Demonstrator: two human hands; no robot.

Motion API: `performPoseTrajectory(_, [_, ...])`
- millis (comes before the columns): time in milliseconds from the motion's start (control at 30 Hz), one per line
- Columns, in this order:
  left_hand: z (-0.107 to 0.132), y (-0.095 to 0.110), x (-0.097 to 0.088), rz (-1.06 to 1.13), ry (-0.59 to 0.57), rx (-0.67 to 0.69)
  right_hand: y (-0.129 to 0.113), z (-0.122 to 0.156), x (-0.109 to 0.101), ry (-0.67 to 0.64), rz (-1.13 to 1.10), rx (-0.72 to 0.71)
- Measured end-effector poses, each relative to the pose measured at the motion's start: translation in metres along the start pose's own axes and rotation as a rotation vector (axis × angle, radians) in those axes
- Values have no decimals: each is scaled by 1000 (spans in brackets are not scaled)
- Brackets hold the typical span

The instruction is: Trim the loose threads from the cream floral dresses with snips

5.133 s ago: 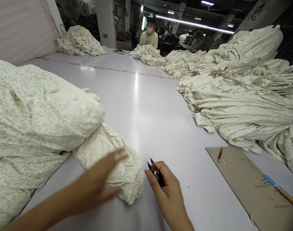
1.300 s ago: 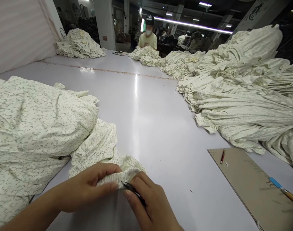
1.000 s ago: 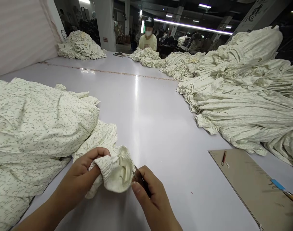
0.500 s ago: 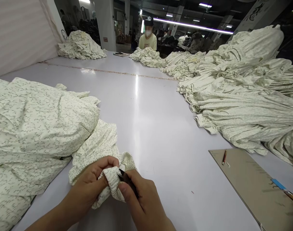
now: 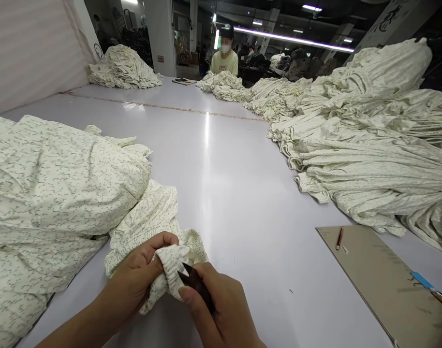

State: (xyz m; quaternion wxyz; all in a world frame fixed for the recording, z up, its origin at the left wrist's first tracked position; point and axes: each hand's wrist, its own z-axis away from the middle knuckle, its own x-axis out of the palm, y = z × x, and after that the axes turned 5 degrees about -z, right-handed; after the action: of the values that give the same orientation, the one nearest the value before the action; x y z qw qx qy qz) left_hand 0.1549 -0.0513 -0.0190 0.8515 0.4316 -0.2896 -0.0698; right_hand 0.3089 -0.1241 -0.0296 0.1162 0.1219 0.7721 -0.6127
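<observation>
Between the thumb and fingers of my left hand (image 5: 139, 268) is the gathered elastic waistband of a white garment (image 5: 144, 215) with a small sprig print. The garment lies on the table and runs back to the larger heap on the left. My right hand (image 5: 223, 302) is closed around dark thread snips (image 5: 197, 285). Their two pointed blades are spread apart, with the tips close beside the waistband. Whether the blades touch the cloth I cannot tell.
A heap of printed cloth (image 5: 61, 179) fills the left side, and long piles of garments (image 5: 366, 145) line the right. On a brown board (image 5: 373, 270) lie a red pencil (image 5: 339, 239) and a blue-ended tool (image 5: 422, 280). A person (image 5: 224, 60) sits across the table.
My right hand has drawn the snips slightly down and right from the waistband, and their blades have spread apart. My left hand keeps its hold on the cloth.
</observation>
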Motion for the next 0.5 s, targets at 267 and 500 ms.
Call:
performPoseTrajectory(267, [3,4,6,64,63,-20,10,3,9,36,227,-52])
performPoseTrajectory(500, [5,10,4,-122,135,74,28,9,17,-35,131,28])
